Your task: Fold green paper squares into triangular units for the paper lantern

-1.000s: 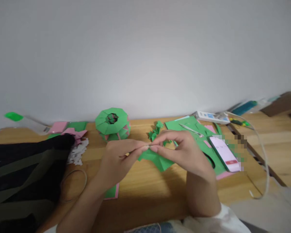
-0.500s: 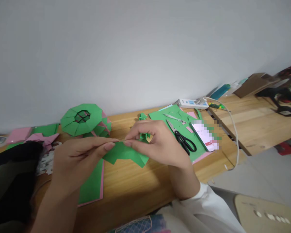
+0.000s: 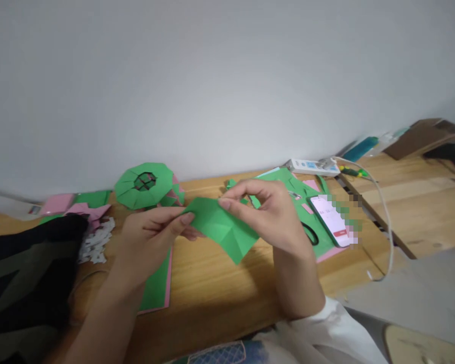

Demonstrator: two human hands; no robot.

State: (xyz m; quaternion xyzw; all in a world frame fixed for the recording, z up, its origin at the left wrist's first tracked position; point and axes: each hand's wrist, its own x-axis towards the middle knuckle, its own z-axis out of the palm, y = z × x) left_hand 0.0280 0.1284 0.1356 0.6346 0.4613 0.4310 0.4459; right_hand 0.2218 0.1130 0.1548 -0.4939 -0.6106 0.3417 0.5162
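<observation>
Centrally, a creased green paper [image 3: 227, 227] is held above the wooden table [image 3: 208, 273], its lower corner pointing toward the wearer. The left hand [image 3: 147, 242] is clamped on its left edge between thumb and fingers; the right hand [image 3: 265, 212] is likewise closed on its upper edge, thumb on the near face. Between the two hands the sheet spans the gap, and bare wood lies below its lower corner, open as far as the near table edge. Beyond the left hand stands a green and pink paper model [image 3: 146, 184], near the wall [image 3: 227, 91] and the back edge. The left side is more crowded: a dark cloth [image 3: 26, 273], white paper scraps [image 3: 98, 242] and a pink folded piece [image 3: 87, 211] lie there, while green and pink sheets [image 3: 155, 285] lie partly under the left forearm. To the right, a phone [image 3: 331, 220] rests beside the black scissor handle [image 3: 311, 235], with a power strip [image 3: 314, 167] along the back edge and a white cable [image 3: 389, 217] looping over the right end.
</observation>
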